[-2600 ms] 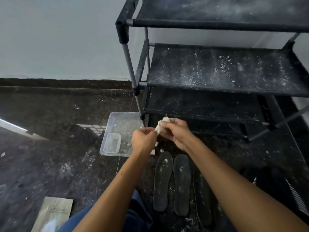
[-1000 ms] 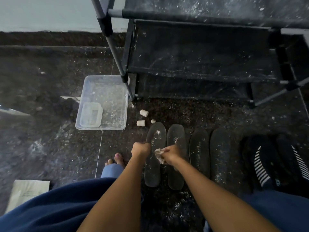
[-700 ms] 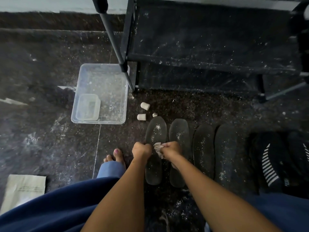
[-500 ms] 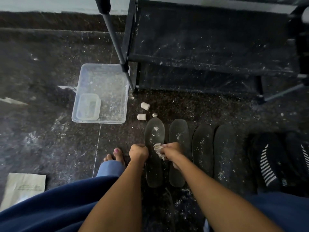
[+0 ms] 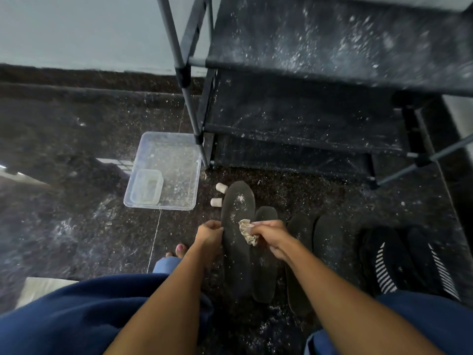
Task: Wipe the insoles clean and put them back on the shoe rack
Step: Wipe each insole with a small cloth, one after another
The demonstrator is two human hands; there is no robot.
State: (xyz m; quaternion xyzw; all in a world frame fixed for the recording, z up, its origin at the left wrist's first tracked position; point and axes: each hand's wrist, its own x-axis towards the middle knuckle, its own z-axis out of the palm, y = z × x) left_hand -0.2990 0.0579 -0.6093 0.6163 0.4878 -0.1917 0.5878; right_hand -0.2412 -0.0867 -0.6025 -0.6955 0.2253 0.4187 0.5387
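Over the speckled floor (image 5: 76, 213), before the shoe rack (image 5: 307, 119), a dusty insole (image 5: 236, 226) is lifted.

Its heel end vanishes between the forearms. The left hand (image 5: 208, 234) pinches its left edge; the right hand (image 5: 268, 233) grips a crumpled cloth (image 5: 247, 230) against it. Half a second ago it lay flat beside the second insole (image 5: 265, 252). Two more insoles (image 5: 314, 242) remain alongside, partly covered by the right arm; the striped shoes (image 5: 407, 260) blur into darkness. A clear tray (image 5: 163, 172) sits left.

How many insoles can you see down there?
4. One dusty dark insole held by the left hand, wiped with the rag in the right hand; three lie beside it on the floor.
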